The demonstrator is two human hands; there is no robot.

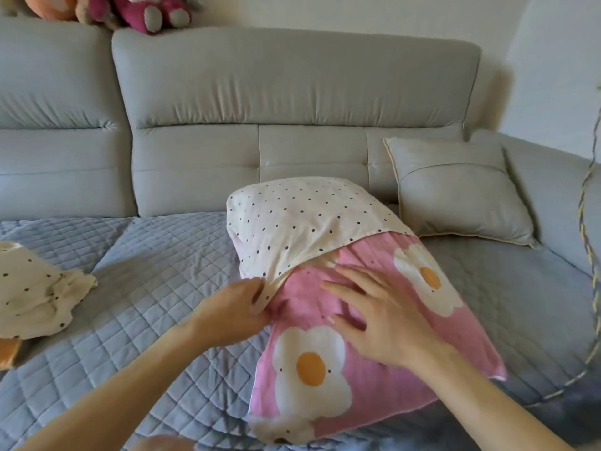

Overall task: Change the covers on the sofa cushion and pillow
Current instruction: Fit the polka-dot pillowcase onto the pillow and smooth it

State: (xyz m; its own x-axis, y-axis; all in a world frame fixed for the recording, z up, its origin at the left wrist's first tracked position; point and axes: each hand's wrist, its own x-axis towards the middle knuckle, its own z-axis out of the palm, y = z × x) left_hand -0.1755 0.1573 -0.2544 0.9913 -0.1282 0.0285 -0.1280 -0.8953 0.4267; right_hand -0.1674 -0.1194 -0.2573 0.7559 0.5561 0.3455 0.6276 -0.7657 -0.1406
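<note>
At the far left a loose dotted cover [35, 294] lies crumpled on the sofa's blue quilted mat [146, 271]; what it holds cannot be told. Plush toys [143, 11] sit on the sofa back above. The left hand [234, 307] pinches the open edge of the dotted pillowcase [299, 219] between thumb and fingers. The pillowcase holds the far half of the pink pillow [325, 385]; the near half sticks out, mid-mat. The right hand [380, 317] rests flat on the pink part, fingers spread. A grey cushion [461, 196] leans against the sofa back at right.
</note>
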